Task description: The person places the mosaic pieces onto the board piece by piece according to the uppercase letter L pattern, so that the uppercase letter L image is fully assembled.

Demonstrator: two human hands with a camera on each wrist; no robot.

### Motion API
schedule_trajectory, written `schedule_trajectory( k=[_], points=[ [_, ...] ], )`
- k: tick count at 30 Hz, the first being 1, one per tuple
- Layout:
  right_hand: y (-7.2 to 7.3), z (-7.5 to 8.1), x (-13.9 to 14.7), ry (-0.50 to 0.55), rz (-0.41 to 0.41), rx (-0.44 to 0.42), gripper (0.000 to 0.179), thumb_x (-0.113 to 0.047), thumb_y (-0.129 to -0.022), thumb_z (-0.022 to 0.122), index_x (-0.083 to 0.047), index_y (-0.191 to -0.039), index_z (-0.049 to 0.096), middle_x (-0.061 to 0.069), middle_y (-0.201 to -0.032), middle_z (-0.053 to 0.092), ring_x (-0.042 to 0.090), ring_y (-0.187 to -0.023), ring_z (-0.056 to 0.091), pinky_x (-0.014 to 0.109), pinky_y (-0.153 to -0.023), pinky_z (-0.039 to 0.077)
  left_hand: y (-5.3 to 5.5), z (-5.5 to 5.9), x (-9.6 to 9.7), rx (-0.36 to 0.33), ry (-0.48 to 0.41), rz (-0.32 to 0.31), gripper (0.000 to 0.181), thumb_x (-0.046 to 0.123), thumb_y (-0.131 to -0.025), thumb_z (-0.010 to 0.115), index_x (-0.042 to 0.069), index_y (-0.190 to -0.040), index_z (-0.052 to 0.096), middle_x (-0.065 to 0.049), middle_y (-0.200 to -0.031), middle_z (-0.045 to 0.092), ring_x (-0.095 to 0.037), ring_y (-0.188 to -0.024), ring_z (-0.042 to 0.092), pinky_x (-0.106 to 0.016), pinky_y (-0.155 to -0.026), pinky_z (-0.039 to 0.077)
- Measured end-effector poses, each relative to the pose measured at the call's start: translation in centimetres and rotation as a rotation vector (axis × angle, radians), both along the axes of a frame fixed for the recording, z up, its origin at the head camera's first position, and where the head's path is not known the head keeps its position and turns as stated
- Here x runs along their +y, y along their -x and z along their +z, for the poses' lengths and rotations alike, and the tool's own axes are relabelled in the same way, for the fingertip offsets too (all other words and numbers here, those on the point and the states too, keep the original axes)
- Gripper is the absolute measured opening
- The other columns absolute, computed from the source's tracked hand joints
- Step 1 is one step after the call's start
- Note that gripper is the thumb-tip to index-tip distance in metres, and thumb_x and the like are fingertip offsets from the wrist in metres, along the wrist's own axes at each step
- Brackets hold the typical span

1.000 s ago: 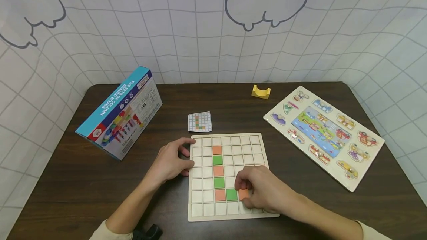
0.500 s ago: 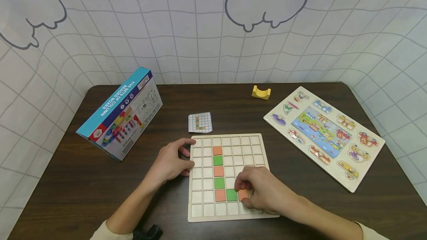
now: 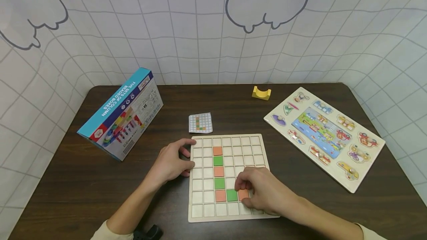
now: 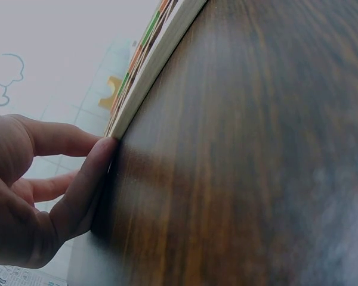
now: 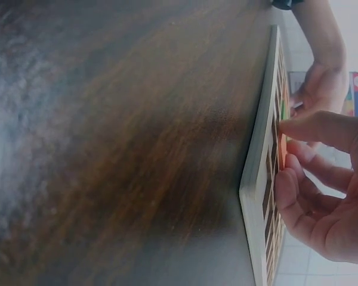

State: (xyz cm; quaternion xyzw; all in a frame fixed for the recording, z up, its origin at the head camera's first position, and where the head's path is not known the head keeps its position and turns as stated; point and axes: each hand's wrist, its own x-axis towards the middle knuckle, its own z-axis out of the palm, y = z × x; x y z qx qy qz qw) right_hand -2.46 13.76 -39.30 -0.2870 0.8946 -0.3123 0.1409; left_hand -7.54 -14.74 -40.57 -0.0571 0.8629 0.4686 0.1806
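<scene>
A wooden grid board lies on the dark table. Down its third column run orange and green tiles in turn, with a green tile to the right at the foot. My right hand is over the lower right of the board, thumb and fingers about an orange tile that sits beside that green tile. In the right wrist view the orange tile shows between thumb and fingers. At the board's left edge my left hand rests its thumb and fingers against the wood. The right hand covers some cells.
Just behind the board lies a small pattern card. A blue and white box stands at the left. A picture puzzle board lies at the right, a yellow arch block near the back edge. A black object is by the left wrist.
</scene>
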Motion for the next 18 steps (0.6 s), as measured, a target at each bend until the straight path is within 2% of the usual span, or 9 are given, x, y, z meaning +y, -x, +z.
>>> schedule_trajectory(
  k=[11, 18],
  points=[
    [0.00, 0.23, 0.15, 0.009, 0.006, 0.002, 0.030, -0.003, -0.070, 0.087, -0.022, -0.087, 0.071, -0.014, -0.083, 0.063, 0.000, -0.076, 0.054, 0.017, -0.067, 0.050, -0.03, -0.12, 0.01, 0.019, -0.025, 0.004, 0.062, -0.005, -0.081, 0.080, 0.016, -0.138, 0.064, -0.016, -0.103, 0.061, -0.018, -0.056, 0.067, -0.033, -0.051, 0.064],
    [0.64, 0.91, 0.76, 0.027, -0.077, 0.014, 0.019, -0.010, -0.081, 0.085, -0.020, -0.093, 0.074, -0.011, -0.087, 0.067, 0.006, -0.080, 0.060, 0.019, -0.067, 0.053, -0.08, -0.20, 0.03, 0.015, -0.028, -0.003, 0.061, -0.004, -0.082, 0.080, 0.016, -0.138, 0.064, -0.015, -0.102, 0.061, -0.018, -0.057, 0.067, -0.033, -0.052, 0.063]
  ],
)
